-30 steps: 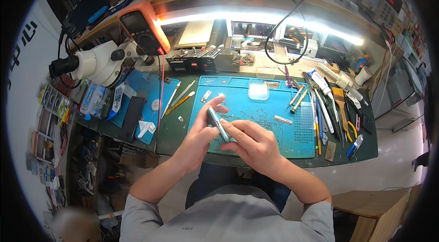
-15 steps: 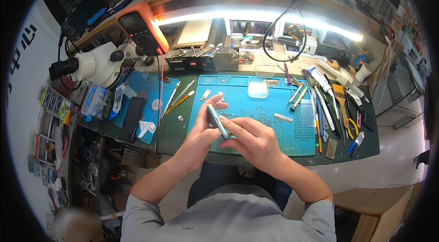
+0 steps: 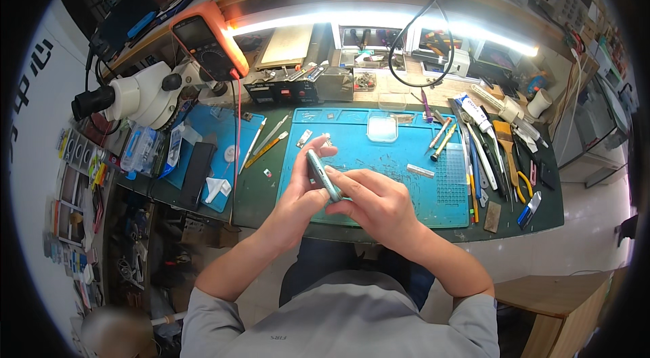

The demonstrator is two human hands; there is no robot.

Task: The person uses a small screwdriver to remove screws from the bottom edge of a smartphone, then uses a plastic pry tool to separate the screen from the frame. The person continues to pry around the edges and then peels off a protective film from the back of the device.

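Observation:
A slim smartphone (image 3: pixel 323 175) with a pale green-grey edge is held up on its side above the front of the blue work mat (image 3: pixel 399 206). My left hand (image 3: pixel 306 185) is closed around its left side, fingertips over the far end and thumb toward the near end. From the right, my right hand (image 3: pixel 372 202) grips the lower end, with fingers along the edge and the thumb underneath. The phone's broad faces are mostly turned away or hidden by my hands.
Screwdrivers, tweezers, a brush (image 3: pixel 503 138) and yellow-handled pliers (image 3: pixel 523 185) crowd the mat's right side. A clear plastic box (image 3: pixel 382 129) sits on the mat's back part. Toward the left stand a microscope (image 3: pixel 139 97) and an orange multimeter (image 3: pixel 210 40). A black cable loop (image 3: pixel 393 53) hangs above the bench.
Both hands keep their hold on the phone, which has barely moved. The whole view has shifted very slightly.

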